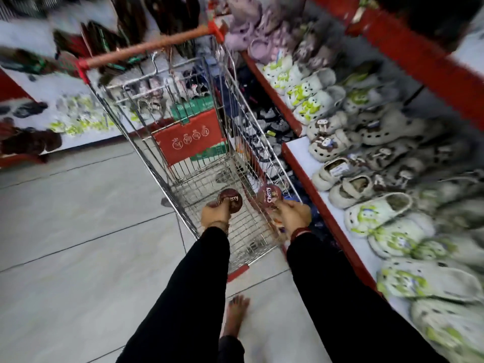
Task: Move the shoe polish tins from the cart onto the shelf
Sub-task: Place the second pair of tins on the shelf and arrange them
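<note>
Two shoe polish tins, one in my left grip (215, 214) and one in my right grip (293, 215), sit pinched by their rims above the cart (167, 179) beside the shelf (301, 158); I judge them light, stiff and slick.

A wire cart (199, 142) stands on the pale tiled floor (78, 231), its right side close along the red front edge of a low white shelf (301, 153). The shelf is crowded with rows of pale clogs (377, 210), many with green trim, reaching almost to that front edge. A bare foot (234, 315) rests on the floor just behind the cart's near end.
</note>
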`<state>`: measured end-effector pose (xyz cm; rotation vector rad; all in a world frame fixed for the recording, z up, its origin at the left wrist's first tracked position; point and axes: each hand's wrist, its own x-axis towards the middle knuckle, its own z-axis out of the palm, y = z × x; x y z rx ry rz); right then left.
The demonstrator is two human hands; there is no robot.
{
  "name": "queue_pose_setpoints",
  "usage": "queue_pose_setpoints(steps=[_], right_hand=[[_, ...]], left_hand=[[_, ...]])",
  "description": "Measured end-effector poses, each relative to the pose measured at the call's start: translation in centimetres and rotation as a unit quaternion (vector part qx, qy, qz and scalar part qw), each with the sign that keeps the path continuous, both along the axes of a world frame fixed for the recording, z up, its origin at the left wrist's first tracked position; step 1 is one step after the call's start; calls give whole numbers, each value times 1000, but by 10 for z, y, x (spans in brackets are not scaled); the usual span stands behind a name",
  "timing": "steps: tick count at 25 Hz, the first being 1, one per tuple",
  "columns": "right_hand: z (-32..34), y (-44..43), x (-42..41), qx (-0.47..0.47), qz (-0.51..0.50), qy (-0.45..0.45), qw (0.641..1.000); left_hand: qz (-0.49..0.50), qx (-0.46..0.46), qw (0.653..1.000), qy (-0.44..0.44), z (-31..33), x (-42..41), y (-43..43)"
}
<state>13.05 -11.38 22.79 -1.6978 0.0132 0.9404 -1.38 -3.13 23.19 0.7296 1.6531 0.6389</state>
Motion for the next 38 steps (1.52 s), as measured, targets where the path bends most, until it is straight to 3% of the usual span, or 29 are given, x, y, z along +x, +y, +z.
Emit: queue_pose_setpoints(steps=[4, 10, 16, 20, 25, 29, 33, 38], right_hand=[[79, -46, 11, 80, -50, -30, 995], [184, -130, 45, 163, -87, -74, 980], [281, -251, 95, 192, -131, -169, 958], [321, -323, 123, 183, -173, -203, 946], [337, -402, 150, 136, -281, -238, 920], [334, -446, 162, 42, -351, -262, 898], [329, -469, 169, -64, -391, -290, 871], [328, -472, 166, -204, -364, -325, 849]], left_hand=[[22, 49, 996, -74, 68, 10, -39], [-56, 110, 980, -154, 167, 43, -96], [-175, 142, 942, -250, 253, 109, -172], [-282, 170, 909, -257, 287, 171, -211], [-408, 208, 864, -208, 315, 249, -263], [-489, 278, 818, -120, 323, 284, -302], [-577, 305, 753, -85, 326, 306, -324], [-677, 356, 641, 62, 329, 326, -327]])
